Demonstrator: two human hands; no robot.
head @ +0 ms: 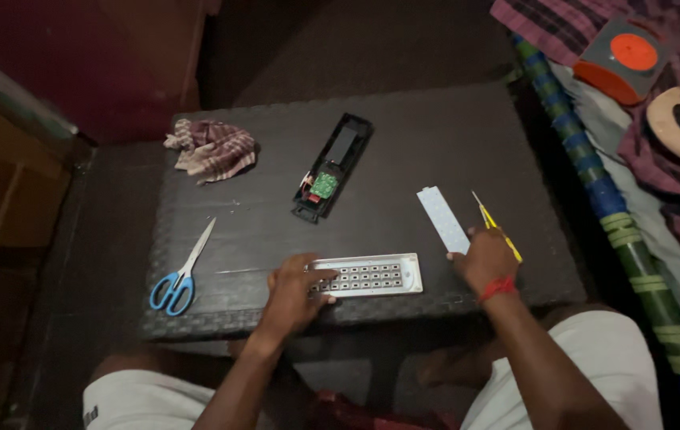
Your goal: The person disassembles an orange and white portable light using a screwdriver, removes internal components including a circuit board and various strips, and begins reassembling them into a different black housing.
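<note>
Dim light falls on a dark woven counter (435, 143). At its near edge the left hand (296, 291) lies palm down, fingers pressing the left end of a white gridded lamp panel (372, 275); its grip is spread flat, not clamped. The right hand (485, 256), wrist bent inward, has its grip closed around a yellow screwdriver (493, 221), just beside a white LED strip (442, 219). Blue-handled scissors (180, 275) lie toward the near left corner. Farther back, an open black housing (333, 166) holds a green circuit board (325, 185). A checked cloth (212, 148) sits at the far left corner.
</note>
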